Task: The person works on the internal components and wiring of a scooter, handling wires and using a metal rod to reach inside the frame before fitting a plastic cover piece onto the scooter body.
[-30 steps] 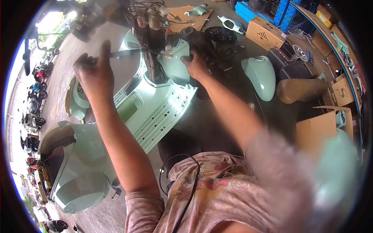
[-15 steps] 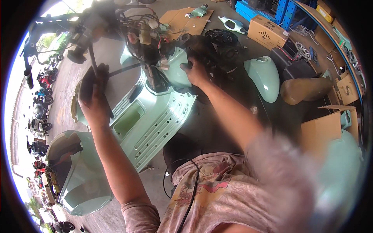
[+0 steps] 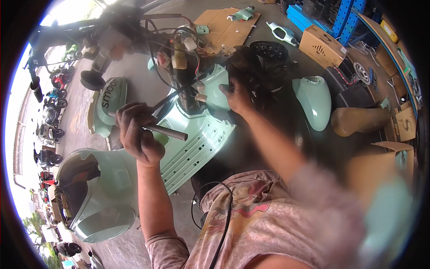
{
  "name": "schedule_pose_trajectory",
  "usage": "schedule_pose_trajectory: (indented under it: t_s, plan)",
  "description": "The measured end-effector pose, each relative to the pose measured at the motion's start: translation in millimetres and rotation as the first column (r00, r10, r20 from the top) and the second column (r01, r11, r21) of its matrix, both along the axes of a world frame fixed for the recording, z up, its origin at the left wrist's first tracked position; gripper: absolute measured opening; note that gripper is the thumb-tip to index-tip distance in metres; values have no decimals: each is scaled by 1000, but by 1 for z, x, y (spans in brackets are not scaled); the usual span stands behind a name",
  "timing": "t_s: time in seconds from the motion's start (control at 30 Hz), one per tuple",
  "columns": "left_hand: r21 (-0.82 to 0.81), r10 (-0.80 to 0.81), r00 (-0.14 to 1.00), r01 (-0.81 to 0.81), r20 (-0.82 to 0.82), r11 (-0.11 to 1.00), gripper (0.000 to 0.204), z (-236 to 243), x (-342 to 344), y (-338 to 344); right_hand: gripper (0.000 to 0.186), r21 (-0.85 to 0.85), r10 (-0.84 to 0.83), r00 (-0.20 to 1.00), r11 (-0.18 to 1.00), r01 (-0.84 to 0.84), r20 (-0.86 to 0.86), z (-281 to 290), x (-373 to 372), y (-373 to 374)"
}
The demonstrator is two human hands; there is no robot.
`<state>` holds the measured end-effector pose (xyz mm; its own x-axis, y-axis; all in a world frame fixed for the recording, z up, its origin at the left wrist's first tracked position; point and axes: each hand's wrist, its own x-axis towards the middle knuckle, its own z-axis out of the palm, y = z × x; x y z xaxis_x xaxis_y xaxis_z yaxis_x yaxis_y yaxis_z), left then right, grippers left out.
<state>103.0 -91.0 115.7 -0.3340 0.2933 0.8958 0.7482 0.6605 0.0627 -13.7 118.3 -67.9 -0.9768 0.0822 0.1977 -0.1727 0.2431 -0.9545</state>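
Observation:
My left hand [image 3: 136,134] is closed around the crossbar of a T-handle wrench [image 3: 168,131]. The wrench's thin shaft runs away to the upper right, toward the scooter's front frame; its tip is hard to make out. My right hand [image 3: 239,96] grips the edge of a small mint-green body panel [image 3: 216,89], thumb on the near face and the other fingers partly hidden in shadow. Below both hands lies the mint-green floorboard [image 3: 197,145] with slots and holes. Loose wires and connectors [image 3: 180,56] hang from the frame above the panel.
Handlebars [image 3: 67,29] rise at upper left. A large mint-green body shell [image 3: 107,197] stands at lower left, with a lettered green panel [image 3: 109,105] beyond it. To the right lie a mint-green fender [image 3: 313,101], a brown seat [image 3: 358,121] and cardboard boxes [image 3: 322,47].
My left hand has swung the wrench's crossbar from steep to nearly level and come rightward. My right hand stays on the panel. The whole view has shifted slightly.

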Motion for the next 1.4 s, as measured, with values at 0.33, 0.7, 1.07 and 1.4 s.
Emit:
schedule_pose_trajectory:
  t_s: [0.33, 0.7, 1.07, 1.4]
  plan:
    - [405, 511, 841, -535, 176, 741, 54, 0, -25, 7, 55, 6, -34, 999, 999, 34, 30, -5, 4, -2]
    - [399, 279, 688, -651, 670, 646, 27, 32, -5, -1, 40, -106, 22, 999, 994, -26, -36, -3, 4, -1]
    - [177, 145, 901, -77, -410, 981, 45, 18, -42, -12, 34, -171, -62, 985, 985, 33, -164, 29, 46, -8]
    - [52, 196, 918, -190, -346, 980, 31, 26, -32, -21, 17, -981, 715, 691, -188, 49, -102, 107, 42, -95]
